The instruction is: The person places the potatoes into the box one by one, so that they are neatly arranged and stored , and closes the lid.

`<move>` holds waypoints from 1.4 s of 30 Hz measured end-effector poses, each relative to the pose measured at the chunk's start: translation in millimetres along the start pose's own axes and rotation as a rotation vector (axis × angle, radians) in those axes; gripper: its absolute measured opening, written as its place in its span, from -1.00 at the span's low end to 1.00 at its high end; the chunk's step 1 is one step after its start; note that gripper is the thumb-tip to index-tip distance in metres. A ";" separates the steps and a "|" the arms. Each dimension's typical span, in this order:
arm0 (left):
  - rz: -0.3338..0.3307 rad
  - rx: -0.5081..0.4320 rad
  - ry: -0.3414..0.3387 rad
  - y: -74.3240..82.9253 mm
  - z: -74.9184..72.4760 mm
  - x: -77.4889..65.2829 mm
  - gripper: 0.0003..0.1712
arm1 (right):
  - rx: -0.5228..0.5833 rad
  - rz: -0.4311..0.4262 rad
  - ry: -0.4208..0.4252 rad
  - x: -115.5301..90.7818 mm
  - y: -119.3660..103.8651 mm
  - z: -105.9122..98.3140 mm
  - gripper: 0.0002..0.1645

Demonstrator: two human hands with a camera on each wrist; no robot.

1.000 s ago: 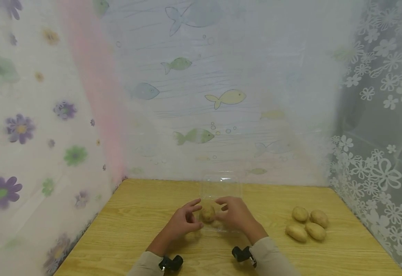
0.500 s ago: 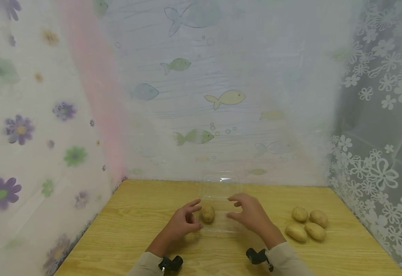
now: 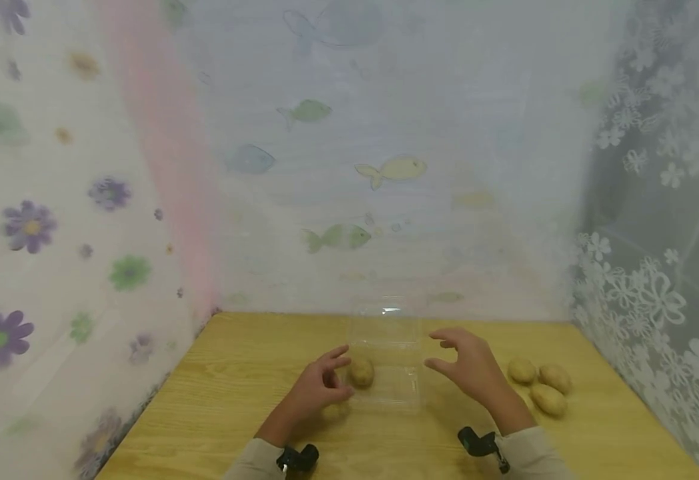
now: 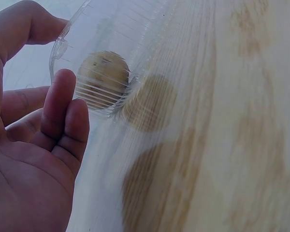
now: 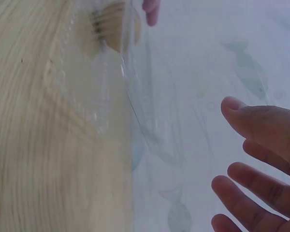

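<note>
A clear plastic clamshell container (image 3: pixel 388 390) lies on the table with its lid (image 3: pixel 383 325) raised at the back. Inside, against the left end, sits one potato (image 3: pixel 361 372); ribbed plastic covers part of this potato (image 4: pixel 104 79) in the left wrist view. My left hand (image 3: pixel 319 383) holds the container's left edge, thumb near the front corner and fingertips toward the back; in its wrist view the thumb meets the rim. My right hand (image 3: pixel 469 367) is in the air right of the container, thumb and fingers spread apart, holding nothing.
Several potatoes lie grouped at the right, such as this potato (image 3: pixel 548 400); my right forearm hides part of the group. The wooden table (image 3: pixel 253 347) ends at a fish-patterned curtain (image 3: pixel 325 267) behind, with a flowered curtain (image 3: pixel 79 287) along the left.
My right hand has drawn back from the potato in the container and moved right, toward the other potatoes. The left hand stays at the container's edge.
</note>
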State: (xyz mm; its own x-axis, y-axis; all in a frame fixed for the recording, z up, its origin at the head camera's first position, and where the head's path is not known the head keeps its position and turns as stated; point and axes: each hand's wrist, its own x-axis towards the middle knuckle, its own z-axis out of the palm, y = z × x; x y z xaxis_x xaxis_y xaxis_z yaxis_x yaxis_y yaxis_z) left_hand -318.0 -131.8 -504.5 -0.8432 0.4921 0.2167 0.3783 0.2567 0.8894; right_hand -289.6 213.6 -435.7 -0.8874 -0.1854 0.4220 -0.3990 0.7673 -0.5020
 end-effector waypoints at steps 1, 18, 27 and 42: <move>0.001 0.001 0.002 0.9 0.2 -0.3 -0.14 | -0.009 0.000 0.010 -0.5 2.1 -3.7 -0.38; 0.011 0.026 0.019 7.8 23.3 -3.0 -0.18 | -0.092 0.130 0.045 -25.0 60.8 -64.9 -0.25; -0.011 0.012 0.003 12.2 32.0 -4.0 -0.18 | -0.091 0.252 -0.047 -39.6 88.7 -87.2 0.04; -0.035 0.018 0.065 18.6 28.4 -23.9 -0.18 | -0.062 0.306 -0.142 -35.2 111.0 -83.9 0.15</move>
State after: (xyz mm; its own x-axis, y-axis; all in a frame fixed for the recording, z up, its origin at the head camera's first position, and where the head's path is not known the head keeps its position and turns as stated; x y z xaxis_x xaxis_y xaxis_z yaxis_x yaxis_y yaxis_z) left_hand -280.0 -115.2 -504.6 -0.8788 0.4276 0.2117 0.3544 0.2879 0.8897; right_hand -283.4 356.8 -442.9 -0.9889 -0.0215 0.1472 -0.0986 0.8355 -0.5406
